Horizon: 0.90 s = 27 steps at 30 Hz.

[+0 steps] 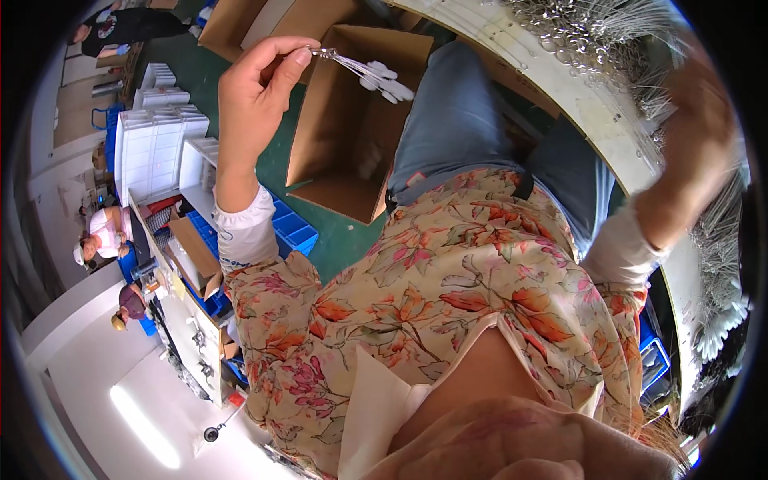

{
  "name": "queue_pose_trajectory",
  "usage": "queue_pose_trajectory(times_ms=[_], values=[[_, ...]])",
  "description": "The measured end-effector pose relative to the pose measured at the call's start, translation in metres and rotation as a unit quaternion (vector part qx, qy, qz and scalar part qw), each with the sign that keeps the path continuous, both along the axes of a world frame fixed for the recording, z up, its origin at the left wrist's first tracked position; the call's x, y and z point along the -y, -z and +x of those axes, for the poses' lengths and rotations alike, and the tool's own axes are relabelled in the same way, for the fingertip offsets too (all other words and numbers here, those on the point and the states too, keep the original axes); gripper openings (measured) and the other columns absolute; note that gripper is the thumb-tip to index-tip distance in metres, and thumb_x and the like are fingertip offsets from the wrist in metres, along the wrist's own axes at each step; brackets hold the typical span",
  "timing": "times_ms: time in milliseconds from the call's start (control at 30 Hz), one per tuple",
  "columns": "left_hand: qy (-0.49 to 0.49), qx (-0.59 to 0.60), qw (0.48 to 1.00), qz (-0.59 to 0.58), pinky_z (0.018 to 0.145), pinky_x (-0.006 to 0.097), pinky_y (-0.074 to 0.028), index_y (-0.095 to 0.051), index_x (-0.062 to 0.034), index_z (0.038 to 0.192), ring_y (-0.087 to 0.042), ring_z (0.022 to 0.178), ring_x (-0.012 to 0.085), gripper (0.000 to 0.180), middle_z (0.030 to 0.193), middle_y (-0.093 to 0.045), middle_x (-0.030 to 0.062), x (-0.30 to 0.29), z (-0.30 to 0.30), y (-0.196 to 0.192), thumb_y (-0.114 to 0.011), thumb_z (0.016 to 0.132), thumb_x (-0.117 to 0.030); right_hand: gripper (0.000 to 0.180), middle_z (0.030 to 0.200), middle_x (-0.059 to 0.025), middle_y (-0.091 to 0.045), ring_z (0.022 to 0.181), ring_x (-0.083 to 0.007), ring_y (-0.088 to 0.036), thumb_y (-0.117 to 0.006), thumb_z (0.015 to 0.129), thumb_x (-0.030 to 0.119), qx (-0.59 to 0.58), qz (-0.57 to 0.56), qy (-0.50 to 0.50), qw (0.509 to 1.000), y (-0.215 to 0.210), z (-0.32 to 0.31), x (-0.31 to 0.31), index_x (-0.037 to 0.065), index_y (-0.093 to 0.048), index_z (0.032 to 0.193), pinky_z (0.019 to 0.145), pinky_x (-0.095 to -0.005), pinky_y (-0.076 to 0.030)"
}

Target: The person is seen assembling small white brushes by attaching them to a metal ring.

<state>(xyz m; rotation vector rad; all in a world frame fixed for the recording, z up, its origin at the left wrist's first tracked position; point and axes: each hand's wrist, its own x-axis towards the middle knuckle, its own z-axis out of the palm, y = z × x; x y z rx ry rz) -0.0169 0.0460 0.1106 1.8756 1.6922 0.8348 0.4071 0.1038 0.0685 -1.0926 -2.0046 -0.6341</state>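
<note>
My left hand (pixel 260 100) is raised at the upper left, thumb and forefinger pinched on the metal ring end of a small bundle of thin wire loops (pixel 372 74). White flat tips hang off the bundle's other end, out over an open cardboard box (pixel 336 120). A few pale pieces lie inside the box, too dim to name. On the right, my right hand (pixel 698 120) is smeared by motion above the pale curved-looking table (pixel 584 104); its fingers do not show clearly. Beside it is a heap of thin wires with metal rings (pixel 608 36).
More wire bundles with white tips (pixel 724 328) lie along the table at the far right. Blue crates (pixel 294 228) and stacked white bins (pixel 156 148) stand to the left. Another cardboard box (pixel 232 28) is at the top. Other people (pixel 104 232) are in the background.
</note>
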Motion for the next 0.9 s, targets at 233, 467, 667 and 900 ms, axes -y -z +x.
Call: queue_pose_trajectory(times_ms=[233, 467, 667, 900], values=[[0.07, 0.056, 0.993, 0.075, 0.052, 0.017, -0.034, -0.066, -0.0019, 0.093, -0.044, 0.06, 0.0014, 0.01, 0.075, -0.058, -0.0026, -0.001, 0.045, 0.005, -0.062, 0.086, -0.008, 0.015, 0.077, -0.0029, -0.065, 0.069, -0.0065, -0.057, -0.064, 0.085, 0.011, -0.436, -0.468, -0.354, 0.682, 0.015, -0.189, 0.029, 0.002, -0.067, 0.096, 0.065, -0.0216, -0.047], [0.068, 0.114, 0.988, 0.085, 0.053, 0.016, -0.038, -0.065, -0.0005, 0.096, -0.048, 0.059, 0.0026, 0.013, 0.078, -0.062, -0.0012, 0.004, 0.056, 0.015, -0.063, 0.086, -0.008, 0.012, 0.071, 0.0009, -0.063, 0.062, -0.0032, -0.05, -0.067, 0.083, 0.013, -0.457, -0.512, -0.386, 0.617, 0.025, -0.191, 0.027, 0.004, -0.068, 0.09, 0.065, -0.0195, -0.045], [0.103, 0.375, 0.915, -0.109, 0.043, 0.015, -0.03, -0.063, -0.0011, 0.1, -0.04, 0.049, -0.0006, 0.015, 0.077, -0.061, -0.0003, 0.002, 0.046, 0.021, -0.061, 0.087, -0.007, 0.013, 0.071, 0.0042, -0.061, 0.065, -0.001, -0.049, -0.066, 0.084, 0.015, -0.494, -0.538, -0.465, 0.5, 0.027, -0.187, 0.029, 0.004, -0.068, 0.092, 0.069, -0.0182, -0.044], [0.089, 0.006, 0.963, 0.253, 0.049, 0.019, -0.04, -0.065, -0.0007, 0.092, -0.053, 0.062, 0.0058, 0.01, 0.084, -0.061, 0.0026, 0.004, 0.06, 0.028, -0.064, 0.083, -0.005, 0.013, 0.072, 0.004, -0.061, 0.063, -0.0007, -0.048, -0.067, 0.083, 0.015, -0.479, -0.539, -0.419, 0.551, 0.03, -0.189, 0.033, 0.004, -0.068, 0.091, 0.063, -0.0174, -0.042]])
